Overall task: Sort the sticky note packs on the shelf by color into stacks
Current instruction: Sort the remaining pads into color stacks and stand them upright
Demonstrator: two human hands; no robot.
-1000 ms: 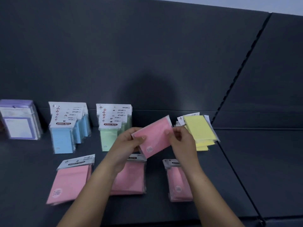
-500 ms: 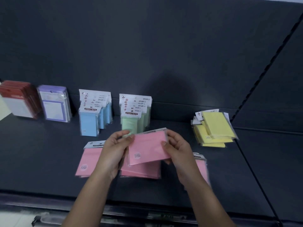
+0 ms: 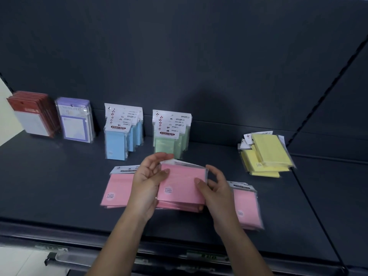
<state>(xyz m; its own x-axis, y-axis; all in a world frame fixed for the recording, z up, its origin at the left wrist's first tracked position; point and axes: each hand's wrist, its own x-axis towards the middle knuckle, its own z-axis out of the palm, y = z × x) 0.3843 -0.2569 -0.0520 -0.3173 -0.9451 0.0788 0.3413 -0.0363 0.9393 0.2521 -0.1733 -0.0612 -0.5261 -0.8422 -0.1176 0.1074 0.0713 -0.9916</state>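
The left hand (image 3: 149, 182) and right hand (image 3: 217, 194) hold one pink pack (image 3: 182, 181) between them. The left thumb lies on the pack's left edge with the fingers reaching up behind it. The right thumb presses on the face near the right edge, and the other fingers curl loosely round that side. Both hands are partly closed, each pinching a side of the pack.

The pack is tilted, its clear top flap raised and pointing away from the person and its lower edge low. Its long axis runs away from the body. Directly beneath it and between the two wrists lies the middle pink pile (image 3: 179, 206), set the same way, so the pack looks ready to go straight down. Both hands are about equally near that pile.

Just outside the left hand lies another pink pile (image 3: 116, 189), partly hidden by the wrist. Just outside the right hand lies a third pink pile (image 3: 247, 208). All three rest flat on the dark shelf (image 3: 59, 186).

Beyond the fingertips stand the green packs (image 3: 170, 140). The blue packs (image 3: 121, 140) are further to the left of those. Well out past the right hand lies a loose heap of yellow packs (image 3: 264, 156). Far beyond the left hand stand purple packs (image 3: 76, 120) and red packs (image 3: 33, 116).
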